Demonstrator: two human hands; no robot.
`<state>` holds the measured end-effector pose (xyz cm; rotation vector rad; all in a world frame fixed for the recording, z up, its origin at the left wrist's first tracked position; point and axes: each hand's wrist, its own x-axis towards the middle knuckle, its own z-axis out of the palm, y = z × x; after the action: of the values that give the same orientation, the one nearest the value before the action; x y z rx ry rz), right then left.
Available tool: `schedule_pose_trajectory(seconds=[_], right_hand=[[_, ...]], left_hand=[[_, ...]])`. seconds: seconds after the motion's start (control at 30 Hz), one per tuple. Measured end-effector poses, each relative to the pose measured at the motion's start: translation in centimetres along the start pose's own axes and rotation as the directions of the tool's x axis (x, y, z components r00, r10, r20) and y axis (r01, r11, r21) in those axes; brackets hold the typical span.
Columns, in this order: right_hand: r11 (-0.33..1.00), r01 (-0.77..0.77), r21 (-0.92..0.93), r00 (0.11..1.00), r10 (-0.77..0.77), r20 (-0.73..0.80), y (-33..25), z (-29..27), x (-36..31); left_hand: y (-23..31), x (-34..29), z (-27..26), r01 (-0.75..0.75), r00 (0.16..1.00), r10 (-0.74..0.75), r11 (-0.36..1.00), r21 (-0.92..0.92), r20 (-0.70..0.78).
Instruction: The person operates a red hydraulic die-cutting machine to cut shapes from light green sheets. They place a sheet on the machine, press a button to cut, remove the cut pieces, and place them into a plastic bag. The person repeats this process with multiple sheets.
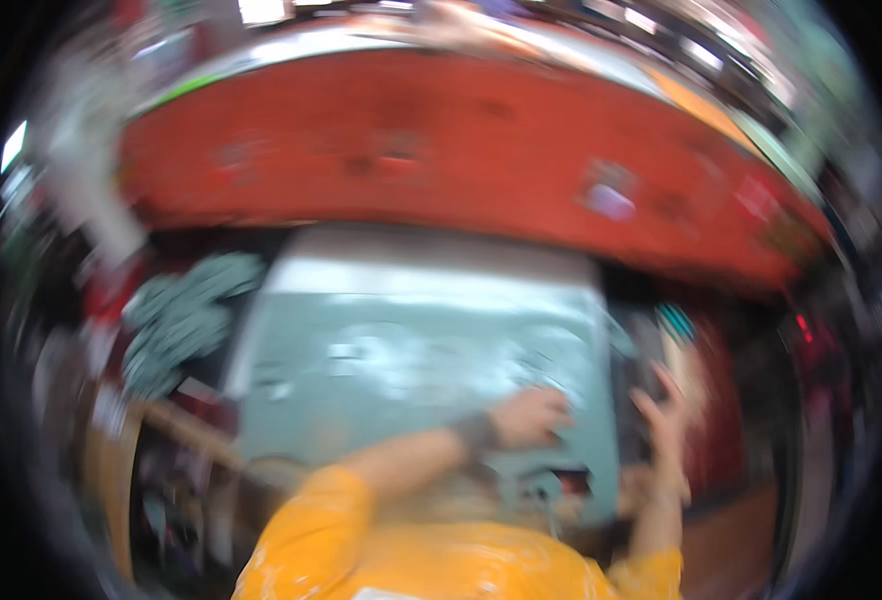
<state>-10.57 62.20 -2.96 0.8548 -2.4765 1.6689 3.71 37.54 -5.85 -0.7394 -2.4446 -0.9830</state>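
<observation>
The whole picture is smeared by motion. My left hand [533, 415], with a dark band at the wrist, is over the right part of a pale blue-green flat surface [361, 400]. Its fingers look curled in; whether anything is in them is hidden. Off that surface's right edge, my right hand [667, 418] is raised with thumb and fingers apart, and nothing shows in it. Just beyond it is a blurred pale, upright shape with a teal striped top [676, 322]. A small dark opening with red inside [573, 482] lies below my left hand.
A long orange-red panel [361, 150] runs across the far side, with pale and coloured material along its top. To the left sits a heap of grey-green cloth [186, 320]. A wooden frame [123, 500] stands at lower left, and a dark red surface [723, 410] at right.
</observation>
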Motion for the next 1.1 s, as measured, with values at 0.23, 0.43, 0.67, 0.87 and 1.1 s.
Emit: schedule_pose_trajectory(seconds=[0.23,0.43,0.67,0.87,1.1], right_hand=[[0.642,0.260,-0.721,0.965,-0.159,0.206,2.5,1.9,5.3],[0.993,-0.018,-0.120,1.000,0.018,-0.005,-4.7,9.6,7.3],[0.970,0.242,0.035,0.969,-0.240,-0.053,-2.3,16.4,9.2],[0.992,0.022,-0.128,0.998,-0.030,-0.063,-1.2,13.7,6.1],[0.999,-0.018,-0.031,0.998,0.017,-0.060,-2.0,14.4,8.1]], left_hand=[[-7.9,4.9,-1.4,0.261,0.888,-0.308,0.949,-0.176,-0.343],[-11.7,7.8,-1.8,0.443,0.631,-0.754,0.543,-0.713,-0.182],[-12.8,8.0,-3.6,0.280,0.708,-0.666,0.571,-0.771,-0.236],[-14.0,7.9,-19.8,0.084,0.511,-0.596,0.752,-0.654,-0.619],[-13.9,6.2,-29.1,0.172,0.799,-0.399,0.869,-0.464,-0.450]])
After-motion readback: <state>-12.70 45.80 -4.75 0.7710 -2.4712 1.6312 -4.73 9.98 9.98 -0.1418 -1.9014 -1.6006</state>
